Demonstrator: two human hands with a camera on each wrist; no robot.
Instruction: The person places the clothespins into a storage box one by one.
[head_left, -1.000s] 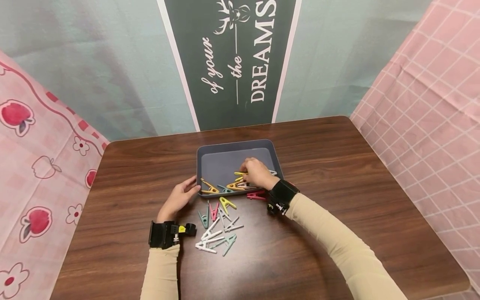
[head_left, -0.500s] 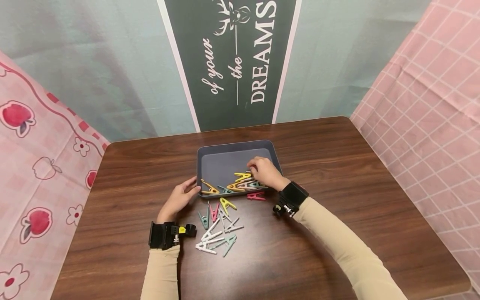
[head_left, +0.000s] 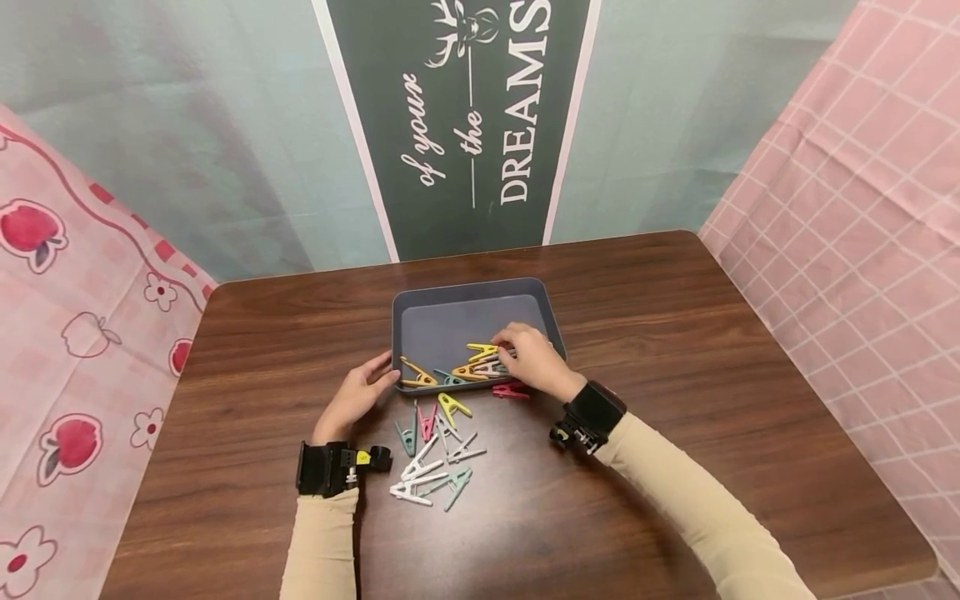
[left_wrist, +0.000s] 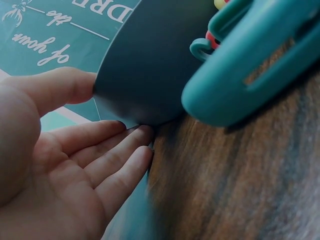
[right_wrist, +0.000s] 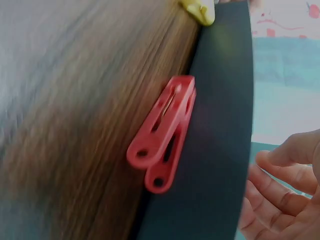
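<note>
My left hand (head_left: 356, 402) is at the near left corner of a dark grey tray (head_left: 465, 321). In the left wrist view its thumb touches the tray wall (left_wrist: 145, 65), and its straight fingers reach to the wall's foot. Over the tray's right part, my right hand (head_left: 534, 360) has loosely bent fingers among the clothespins; no clothespin shows between them in the right wrist view, where the wall hides some fingertips. Yellow (head_left: 482, 351), orange (head_left: 420, 376) and other clothespins lie along the tray's near side. A red clothespin (right_wrist: 162, 130) rests outside against the near wall.
Several clothespins lie on the wooden table (head_left: 300, 325) before the tray: a dark green one (head_left: 408, 437), a pink one (head_left: 427, 422), a yellow one (head_left: 453, 408), white ones (head_left: 422, 461) and a pale green one (head_left: 454, 485). Curtains (head_left: 255, 150) hang behind.
My right hand has drawn back to the right from the clothespins, uncovering several, then dropped slightly nearer the tray's near edge. My left hand stays at the corner.
</note>
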